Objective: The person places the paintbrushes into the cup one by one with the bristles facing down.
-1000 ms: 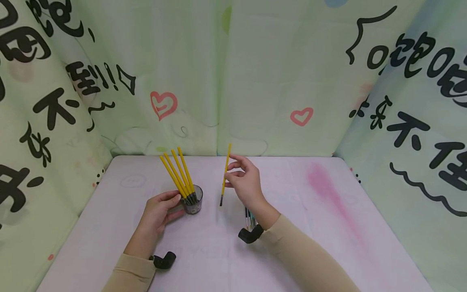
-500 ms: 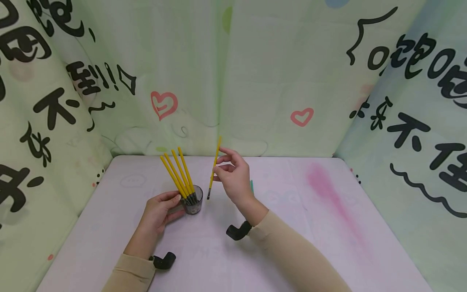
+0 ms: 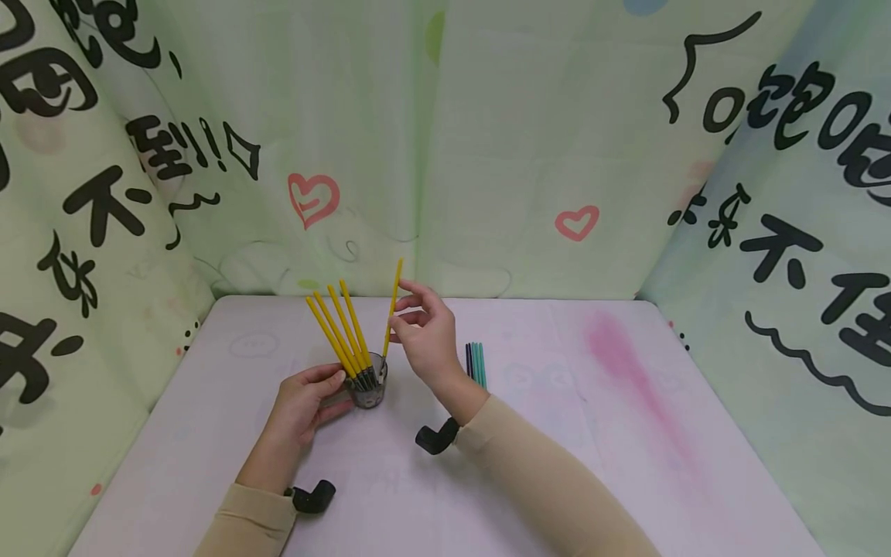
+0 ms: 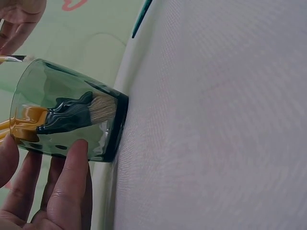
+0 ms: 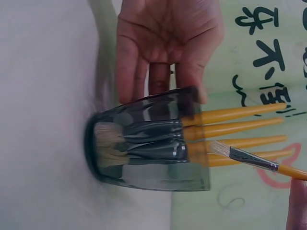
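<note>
A small clear glass cup [image 3: 366, 398] stands upright on the table, holding several yellow-handled paintbrushes [image 3: 339, 333] with bristles down. My left hand [image 3: 301, 404] holds the cup from its left side, thumb near the rim and fingers against the wall. Between thumb and fingers, my right hand [image 3: 430, 340] pinches another yellow paintbrush [image 3: 393, 302] by its handle, bristles downward. In the right wrist view, the pale bristle tip of this held paintbrush [image 5: 254, 157] is at the cup's rim; whether it touches the glass I cannot tell.
Several slim dark and teal sticks [image 3: 476, 363] lie side by side on the table [image 3: 557, 464], partly hidden behind my right wrist. A pale green curtain [image 3: 487, 155] with writing and hearts surrounds the back and sides.
My right hand has moved left with its paintbrush, from beside the cup to the rim. The dark and teal sticks have come into fuller view. My left hand stays on the cup.
</note>
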The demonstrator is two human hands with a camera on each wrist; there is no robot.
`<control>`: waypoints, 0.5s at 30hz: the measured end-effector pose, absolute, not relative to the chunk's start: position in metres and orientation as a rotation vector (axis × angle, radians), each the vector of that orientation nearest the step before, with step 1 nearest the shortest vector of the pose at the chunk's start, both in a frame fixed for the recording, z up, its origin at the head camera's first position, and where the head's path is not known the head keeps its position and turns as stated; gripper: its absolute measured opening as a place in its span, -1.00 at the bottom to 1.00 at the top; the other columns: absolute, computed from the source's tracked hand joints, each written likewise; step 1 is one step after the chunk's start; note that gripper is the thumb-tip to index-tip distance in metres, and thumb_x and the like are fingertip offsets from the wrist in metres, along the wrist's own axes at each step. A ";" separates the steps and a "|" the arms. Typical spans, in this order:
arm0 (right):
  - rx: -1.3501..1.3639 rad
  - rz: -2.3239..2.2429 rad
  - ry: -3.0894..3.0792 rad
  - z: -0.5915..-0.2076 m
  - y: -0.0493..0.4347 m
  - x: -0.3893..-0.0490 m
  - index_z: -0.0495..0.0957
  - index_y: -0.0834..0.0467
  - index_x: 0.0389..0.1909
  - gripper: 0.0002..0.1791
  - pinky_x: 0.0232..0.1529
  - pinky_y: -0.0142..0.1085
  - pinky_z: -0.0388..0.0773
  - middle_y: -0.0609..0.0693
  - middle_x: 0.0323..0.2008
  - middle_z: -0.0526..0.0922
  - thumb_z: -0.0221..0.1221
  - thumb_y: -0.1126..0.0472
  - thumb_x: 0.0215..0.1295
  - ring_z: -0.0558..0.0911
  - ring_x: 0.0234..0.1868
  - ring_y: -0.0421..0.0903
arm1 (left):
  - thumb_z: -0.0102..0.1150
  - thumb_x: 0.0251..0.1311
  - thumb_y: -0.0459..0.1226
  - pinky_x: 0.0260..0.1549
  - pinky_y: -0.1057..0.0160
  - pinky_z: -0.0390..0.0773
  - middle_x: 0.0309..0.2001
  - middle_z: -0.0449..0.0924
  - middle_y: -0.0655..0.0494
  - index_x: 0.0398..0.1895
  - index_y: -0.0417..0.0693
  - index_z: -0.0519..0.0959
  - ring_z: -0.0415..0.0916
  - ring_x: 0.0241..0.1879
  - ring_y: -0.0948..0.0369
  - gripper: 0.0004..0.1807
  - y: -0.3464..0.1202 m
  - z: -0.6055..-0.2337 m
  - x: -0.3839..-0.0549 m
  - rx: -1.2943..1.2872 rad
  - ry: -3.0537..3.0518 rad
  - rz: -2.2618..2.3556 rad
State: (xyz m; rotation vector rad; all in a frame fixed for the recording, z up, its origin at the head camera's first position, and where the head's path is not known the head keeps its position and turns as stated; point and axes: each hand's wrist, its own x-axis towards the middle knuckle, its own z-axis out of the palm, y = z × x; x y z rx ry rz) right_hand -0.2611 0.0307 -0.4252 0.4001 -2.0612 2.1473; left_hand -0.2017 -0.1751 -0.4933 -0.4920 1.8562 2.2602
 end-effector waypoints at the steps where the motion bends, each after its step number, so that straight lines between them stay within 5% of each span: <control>1: 0.406 2.145 -2.065 -0.427 0.030 -0.262 0.55 0.12 0.42 -0.38 -0.11 0.12 0.87 0.24 -0.05 0.59 0.27 0.55 0.37 0.69 -0.25 -0.14 | 0.28 0.51 -0.34 0.07 -0.01 0.83 0.02 0.71 0.10 0.44 -0.33 0.50 0.71 -0.07 0.27 -0.49 -0.175 -0.493 -0.202 -0.494 1.854 2.262; 15: 0.408 2.110 -2.088 -0.434 0.022 -0.267 0.55 0.03 0.44 -0.40 -0.13 -0.16 0.89 0.26 0.01 0.59 0.27 0.48 0.45 0.69 -0.17 -0.06 | 0.30 0.50 -0.32 0.05 0.02 0.84 0.02 0.72 0.13 0.43 -0.31 0.52 0.71 -0.03 0.24 -0.49 -0.176 -0.495 -0.204 -0.498 1.844 2.272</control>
